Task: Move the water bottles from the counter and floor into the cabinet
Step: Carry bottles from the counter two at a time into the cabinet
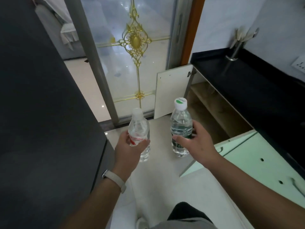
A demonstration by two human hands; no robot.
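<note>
the cabinet (219,119) stands open between the far door (173,91) and the near door (247,156). a shelf (204,90) splits the inside. the near door juts out over the floor (165,179).

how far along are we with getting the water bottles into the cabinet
Early on. The cabinet stands open, but no bottle shows on its visible shelves. In hand: the left hand grips the red-label bottle, the right hand the green-label bottle, both upright above the floor. Left: setting both inside; none shows on the visible counter.
</note>
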